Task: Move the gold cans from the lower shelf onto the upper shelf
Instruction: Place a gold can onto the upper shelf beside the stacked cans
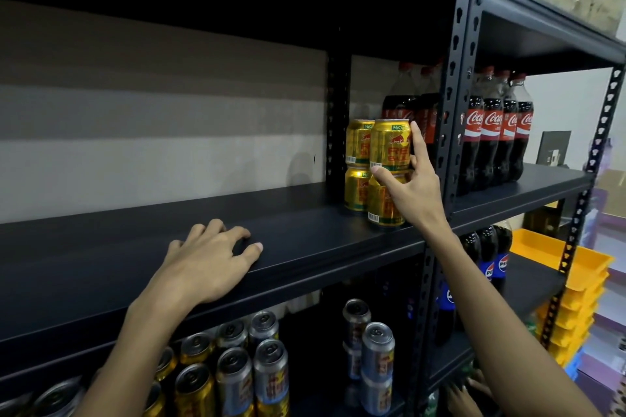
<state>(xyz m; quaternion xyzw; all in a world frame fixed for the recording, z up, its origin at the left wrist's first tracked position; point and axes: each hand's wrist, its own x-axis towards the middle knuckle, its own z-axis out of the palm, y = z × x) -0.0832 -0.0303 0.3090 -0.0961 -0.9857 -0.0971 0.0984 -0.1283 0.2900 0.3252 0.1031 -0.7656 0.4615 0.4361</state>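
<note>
Right hand (415, 193) pinches the upright top can (389, 145); left hand (206, 264), slack on the shelf (101, 264), lies nearer gold cans (194, 389) below.

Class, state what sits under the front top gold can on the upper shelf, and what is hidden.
A lower gold can stands under it on the upper shelf. The right hand, holding the front top gold can, covers that lower can's top and right side.
</note>
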